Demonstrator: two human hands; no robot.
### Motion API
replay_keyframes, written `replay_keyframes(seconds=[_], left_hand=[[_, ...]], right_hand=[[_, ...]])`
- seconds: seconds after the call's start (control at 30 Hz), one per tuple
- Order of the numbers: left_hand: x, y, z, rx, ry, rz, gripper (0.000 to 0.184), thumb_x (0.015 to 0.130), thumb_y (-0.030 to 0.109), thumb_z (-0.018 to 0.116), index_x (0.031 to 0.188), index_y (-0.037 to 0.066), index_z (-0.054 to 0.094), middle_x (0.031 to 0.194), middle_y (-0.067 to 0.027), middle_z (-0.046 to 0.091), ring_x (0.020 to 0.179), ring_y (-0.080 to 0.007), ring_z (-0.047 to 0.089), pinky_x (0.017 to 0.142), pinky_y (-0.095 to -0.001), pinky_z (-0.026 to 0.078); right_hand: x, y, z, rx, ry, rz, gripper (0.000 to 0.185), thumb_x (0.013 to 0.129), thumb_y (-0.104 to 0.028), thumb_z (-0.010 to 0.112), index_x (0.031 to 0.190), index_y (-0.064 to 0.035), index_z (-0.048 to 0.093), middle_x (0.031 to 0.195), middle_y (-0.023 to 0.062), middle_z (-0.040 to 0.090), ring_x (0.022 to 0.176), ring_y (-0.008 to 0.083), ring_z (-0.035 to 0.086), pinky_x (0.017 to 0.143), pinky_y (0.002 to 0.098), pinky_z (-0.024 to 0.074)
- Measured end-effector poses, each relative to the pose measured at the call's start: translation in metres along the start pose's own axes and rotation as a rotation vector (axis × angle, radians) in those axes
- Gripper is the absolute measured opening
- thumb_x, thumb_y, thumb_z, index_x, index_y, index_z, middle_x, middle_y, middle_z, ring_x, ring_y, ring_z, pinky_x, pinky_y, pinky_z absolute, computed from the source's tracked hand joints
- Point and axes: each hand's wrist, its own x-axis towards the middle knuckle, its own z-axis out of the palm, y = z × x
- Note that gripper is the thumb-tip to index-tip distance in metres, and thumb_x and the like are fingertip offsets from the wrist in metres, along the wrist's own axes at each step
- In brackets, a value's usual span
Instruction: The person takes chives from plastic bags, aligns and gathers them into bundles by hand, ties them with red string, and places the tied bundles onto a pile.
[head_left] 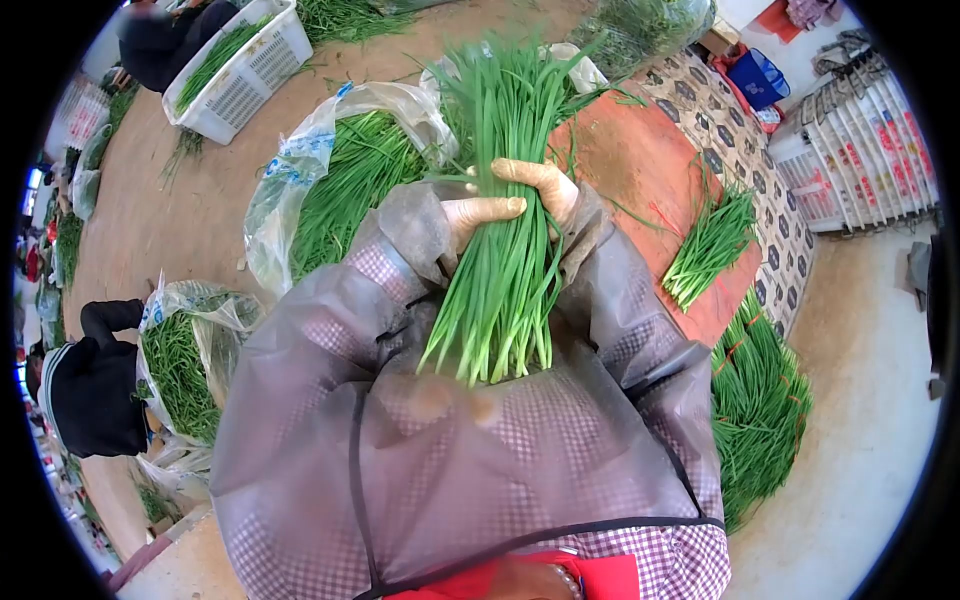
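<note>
A thick bunch of garlic chives (515, 255) stands upright in front of my chest, with its pale cut ends down and green leaves up. My left hand (478, 214) is wrapped round its middle from the left, the thumb lying across the stems. From the other side my right hand (543, 184) closes round it slightly higher. Both hands wear pale thin gloves; some fingers are hidden behind the leaves. On the reddish board (625, 145) to the right lies a smaller bundle of chives (712, 245).
An open plastic bag of chives (365, 165) sits left of my hands. Tied bundles (760, 410) are piled at the right. A white crate (250, 75) holds more chives. Stacked white crates (855, 150) stand at the far right. A person in dark clothing (95, 390) is by another bag (180, 370).
</note>
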Motion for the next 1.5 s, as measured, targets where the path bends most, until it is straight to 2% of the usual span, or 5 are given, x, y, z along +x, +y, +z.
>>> replay_keyframes(seconds=[0.33,0.5,0.93,1.3,1.5], left_hand=[[0.02,-0.005,-0.049,0.045,-0.007,0.167,0.049,0.095,0.038,0.053,0.123,-0.003,0.052,0.11,-0.0064,0.061,0.096,-0.0147,0.058,0.084,-0.0287,0.047],[-0.005,0.024,-0.007,0.717,0.355,0.462,0.027,0.091,0.025,0.06,0.103,0.001,0.062,0.094,-0.0003,0.06,0.079,-0.0051,0.049,0.073,-0.0222,0.042],[-0.049,0.016,0.048,1.473,0.287,0.586,0.04,0.065,0.009,0.072,0.103,0.006,0.06,0.095,-0.007,0.052,0.076,-0.0187,0.053,0.068,-0.0305,0.045],[-0.033,0.008,0.047,2.017,0.538,0.958,0.022,0.072,0.013,0.073,0.092,0.009,0.067,0.085,-0.0043,0.061,0.075,-0.0232,0.06,0.065,-0.0347,0.047],[-0.028,0.012,0.045,1.803,0.524,1.028,0.012,0.079,0.011,0.069,0.089,0.005,0.067,0.083,-0.0075,0.061,0.074,-0.0216,0.06,0.066,-0.0295,0.046]], right_hand=[[-0.004,-0.009,-0.022,0.087,-0.021,-0.186,0.027,0.078,-0.014,0.067,0.101,-0.0013,0.06,0.086,0.0136,0.066,0.068,0.0241,0.065,0.064,0.039,0.0566],[-0.009,-0.023,-0.037,0.07,0.03,-0.313,0.051,0.078,-0.009,0.066,0.127,-0.0055,0.051,0.094,0.0092,0.065,0.076,0.022,0.065,0.069,0.0365,0.0564],[-0.016,-0.045,-0.054,0.358,0.148,-0.651,0.036,0.075,-0.002,0.066,0.11,-0.0051,0.058,0.087,0.0095,0.064,0.076,0.0247,0.064,0.07,0.0398,0.0559],[-0.025,-0.046,-0.045,0.379,0.255,-0.751,0.025,0.073,-0.004,0.068,0.097,-0.0032,0.061,0.085,0.0086,0.064,0.073,0.0237,0.063,0.068,0.0382,0.0551],[-0.024,-0.047,-0.052,0.435,0.276,-0.779,0.028,0.071,-0.002,0.067,0.099,-0.003,0.062,0.087,0.0082,0.064,0.074,0.0223,0.062,0.07,0.036,0.0538]])
